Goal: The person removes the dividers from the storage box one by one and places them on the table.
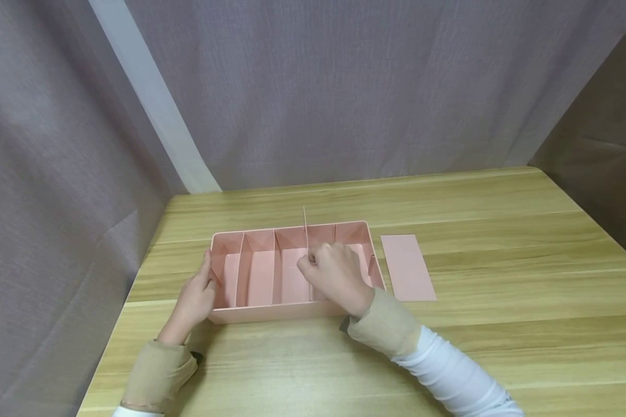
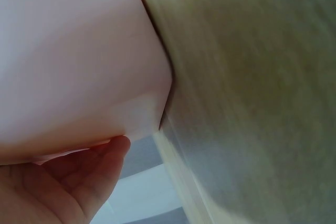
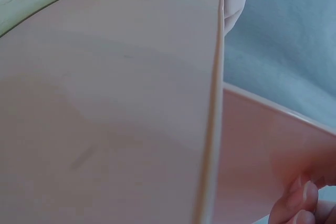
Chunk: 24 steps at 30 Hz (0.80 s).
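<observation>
A long pink organiser box (image 1: 258, 315) sits on the table, its inside split by thin upright dividers. My left hand (image 1: 194, 296) holds the box's left end; in the left wrist view its fingers (image 2: 100, 177) lie against the end wall. Over the box's right half, my right hand (image 1: 336, 272) pinches a thin pink divider (image 1: 305, 218). The divider's far end sticks up above the back rim. In the right wrist view the divider (image 3: 262, 150) rises past the box's rim, with fingertips (image 3: 302, 203) on it. The divider's lower edge is hidden.
A loose flat pink panel (image 1: 408, 267) lies on the table just right of the box. The wood-grain table (image 1: 501, 278) extends to the right and in front. Grey curtains (image 1: 334, 92) hang behind and at the left.
</observation>
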Each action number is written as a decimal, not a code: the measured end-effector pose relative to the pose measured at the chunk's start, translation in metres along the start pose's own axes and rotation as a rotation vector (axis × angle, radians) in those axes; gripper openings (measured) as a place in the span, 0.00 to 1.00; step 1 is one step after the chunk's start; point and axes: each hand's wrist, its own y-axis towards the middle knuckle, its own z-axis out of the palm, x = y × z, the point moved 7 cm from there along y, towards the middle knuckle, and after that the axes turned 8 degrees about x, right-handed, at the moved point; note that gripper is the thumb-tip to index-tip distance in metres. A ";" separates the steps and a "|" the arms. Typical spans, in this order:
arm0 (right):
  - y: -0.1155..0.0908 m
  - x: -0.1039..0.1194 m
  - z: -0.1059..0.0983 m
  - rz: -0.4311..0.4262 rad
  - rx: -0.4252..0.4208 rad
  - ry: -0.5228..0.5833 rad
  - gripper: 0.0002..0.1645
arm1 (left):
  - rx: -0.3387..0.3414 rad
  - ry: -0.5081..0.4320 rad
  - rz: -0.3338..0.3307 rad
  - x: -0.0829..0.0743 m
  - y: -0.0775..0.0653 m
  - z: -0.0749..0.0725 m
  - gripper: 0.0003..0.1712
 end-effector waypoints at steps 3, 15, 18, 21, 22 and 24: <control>0.000 0.001 -0.001 -0.003 0.001 0.005 0.21 | -0.003 0.000 0.003 0.000 0.000 0.000 0.34; 0.001 0.002 -0.005 -0.007 -0.008 0.001 0.21 | -0.006 0.000 0.005 -0.001 -0.001 -0.001 0.34; 0.001 0.003 -0.006 -0.015 -0.016 0.005 0.21 | -0.010 0.001 0.012 -0.001 -0.001 -0.001 0.34; 0.001 0.004 -0.007 -0.020 -0.025 0.009 0.21 | -0.010 0.000 0.015 -0.001 -0.001 -0.001 0.34; 0.001 0.004 -0.008 -0.020 -0.027 0.010 0.21 | -0.009 0.000 0.016 -0.001 -0.001 -0.001 0.34; 0.001 0.004 -0.008 -0.020 -0.028 0.009 0.21 | -0.008 0.000 0.016 -0.001 0.000 0.000 0.34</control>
